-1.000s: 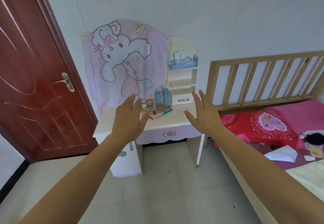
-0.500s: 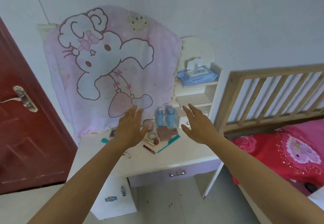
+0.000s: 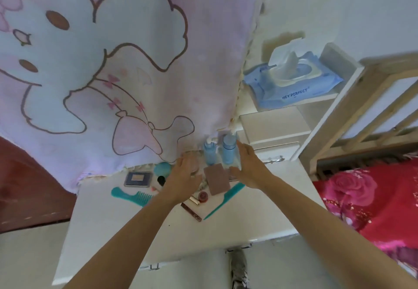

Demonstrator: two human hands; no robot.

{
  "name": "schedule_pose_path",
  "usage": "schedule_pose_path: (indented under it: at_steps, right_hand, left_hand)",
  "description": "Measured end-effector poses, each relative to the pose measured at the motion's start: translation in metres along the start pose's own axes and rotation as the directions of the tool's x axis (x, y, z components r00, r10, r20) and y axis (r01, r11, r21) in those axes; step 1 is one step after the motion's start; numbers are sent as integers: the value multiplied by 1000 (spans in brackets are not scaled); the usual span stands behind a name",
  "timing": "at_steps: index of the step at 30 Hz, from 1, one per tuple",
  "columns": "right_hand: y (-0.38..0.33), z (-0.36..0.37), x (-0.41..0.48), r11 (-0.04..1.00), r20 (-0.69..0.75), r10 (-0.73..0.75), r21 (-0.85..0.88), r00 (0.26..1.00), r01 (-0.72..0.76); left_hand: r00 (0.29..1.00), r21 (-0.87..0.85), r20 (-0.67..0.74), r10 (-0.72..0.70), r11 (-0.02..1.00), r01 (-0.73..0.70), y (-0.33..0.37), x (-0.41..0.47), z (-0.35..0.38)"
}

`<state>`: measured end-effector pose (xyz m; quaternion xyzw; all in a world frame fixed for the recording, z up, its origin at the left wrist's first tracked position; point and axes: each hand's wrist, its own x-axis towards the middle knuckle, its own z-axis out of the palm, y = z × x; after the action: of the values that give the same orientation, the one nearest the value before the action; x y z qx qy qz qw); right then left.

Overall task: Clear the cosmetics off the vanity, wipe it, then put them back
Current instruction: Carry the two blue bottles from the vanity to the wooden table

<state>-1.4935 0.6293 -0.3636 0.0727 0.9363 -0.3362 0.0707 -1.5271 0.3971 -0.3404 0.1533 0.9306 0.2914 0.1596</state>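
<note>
A bedroom in a home is shown. A white vanity [image 3: 117, 227] is placed against the wall, and cosmetics are spread along the back edge of its top: blue bottles [image 3: 210, 154], a dark palette [image 3: 137, 178] and a teal comb [image 3: 133, 194]. A pink blanket [image 3: 135, 62] printed with a cartoon rabbit is hung behind the top. A pack of wet wipes [image 3: 291, 89] is kept on the upper shelf [image 3: 316, 97]. Just beside the vanity's right edge a wooden bed frame [image 3: 371, 98] with red flowered bedding [image 3: 366, 198] is seen. A red-brown door [image 3: 27, 187] is seen at the left.
</note>
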Motion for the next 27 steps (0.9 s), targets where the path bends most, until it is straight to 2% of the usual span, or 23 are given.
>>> schedule_pose_path:
  at_steps: [2, 6, 10, 19, 27]
  right_hand:
    - [13, 15, 29, 996, -21, 28, 88, 999, -26]
    - [32, 45, 67, 974, -181, 37, 225, 983, 5]
    - [46, 68, 89, 964, -258, 9, 258, 966, 60]
    - [58, 73, 118, 926, -226, 41, 375, 973, 48]
    - [26, 49, 87, 914, -258, -36, 382, 965, 136]
  left_hand:
    - [997, -47, 29, -67, 997, 68, -2, 29, 16]
    - [985, -128, 0, -172, 977, 171, -12, 84, 49]
    - [958, -209, -51, -282, 941, 266, -17, 120, 83]
    - [942, -424, -154, -297, 881, 208, -14, 159, 108]
    - [915, -582, -242, -322, 803, 129, -17, 94, 54]
